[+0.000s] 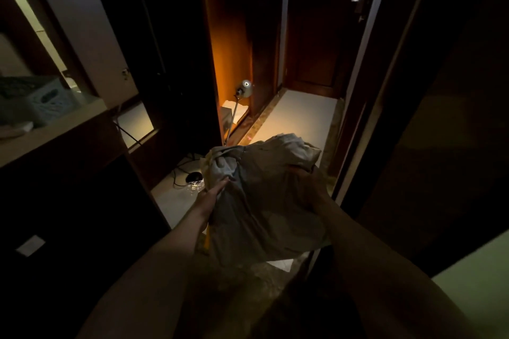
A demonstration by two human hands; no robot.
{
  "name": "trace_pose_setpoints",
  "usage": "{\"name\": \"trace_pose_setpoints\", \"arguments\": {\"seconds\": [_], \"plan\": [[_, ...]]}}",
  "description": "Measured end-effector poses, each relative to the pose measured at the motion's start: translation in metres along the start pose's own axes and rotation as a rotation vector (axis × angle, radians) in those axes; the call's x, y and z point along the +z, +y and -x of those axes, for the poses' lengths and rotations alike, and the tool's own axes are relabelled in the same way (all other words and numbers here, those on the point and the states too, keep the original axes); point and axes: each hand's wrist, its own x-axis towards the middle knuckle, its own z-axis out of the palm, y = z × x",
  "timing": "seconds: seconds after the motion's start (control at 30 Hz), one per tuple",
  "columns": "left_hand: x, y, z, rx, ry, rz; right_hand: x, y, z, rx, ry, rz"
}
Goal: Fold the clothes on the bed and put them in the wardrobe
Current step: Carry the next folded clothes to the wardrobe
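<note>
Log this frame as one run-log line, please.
phase: carrying | load: bundle of clothes | left hand: at bundle's side | right hand: holds it, dim | ahead: lit cabinet opening, lamp

The clothes (264,195) are a soft grey bundle, bunched and wrinkly, held up in the air above the pale floor (303,115). A bit of yellow cloth peeks out along the bundle's left edge. The top of the bundle is crumpled into folds, and the bottom part hangs flatter, with its lower edge well above the floor.
</note>
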Motion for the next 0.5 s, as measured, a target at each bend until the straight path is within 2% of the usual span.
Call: {"name": "trace_pose_setpoints", "arguments": {"seconds": [0.13, 0.27, 0.5], "plan": [[-0.002, 0.005, -0.035, -0.033, 0.008, 0.024, 0.010, -0.002, -0.041, 0.054, 0.047, -0.009], [0.000, 0.018, -0.080, -0.026, -0.042, 0.037, 0.022, -0.003, -0.087, 0.106, 0.019, -0.029], [-0.008, 0.052, -0.193, -0.073, -0.098, -0.011, 0.052, -0.007, -0.168, 0.137, 0.067, -0.115]]}}
